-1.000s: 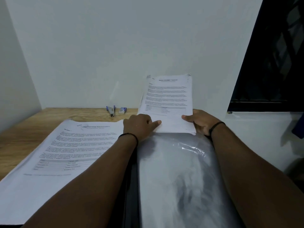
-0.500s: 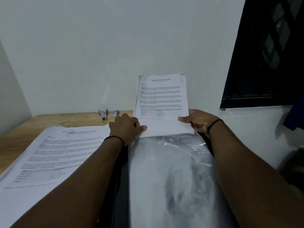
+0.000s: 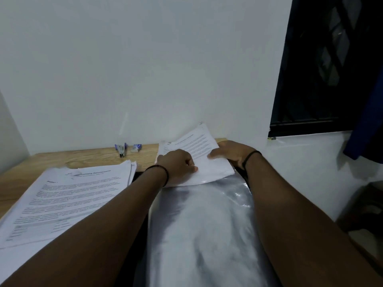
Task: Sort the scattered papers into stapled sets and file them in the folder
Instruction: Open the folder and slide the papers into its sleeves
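A set of printed papers [image 3: 199, 150] lies tilted at the top opening of the folder's clear plastic sleeve [image 3: 203, 224], its far corner up against the wall. My left hand [image 3: 178, 164] grips the set's left side with curled fingers. My right hand [image 3: 232, 154] holds the right edge, thumb on top of the sheet. A larger stack of printed papers [image 3: 68, 195] lies on the wooden desk to the left. The lower end of the set is hidden in the sleeve.
A small stapler [image 3: 121, 149] and a staple box [image 3: 136, 147] sit at the back of the wooden desk [image 3: 68, 157] near the wall. A dark window [image 3: 323, 65] and blue cloth [image 3: 366, 121] are at right. White ledge at the right.
The paper set has dropped from standing upright to lying low and tilted right, sliding further into the sleeve. Both hands moved down with it.
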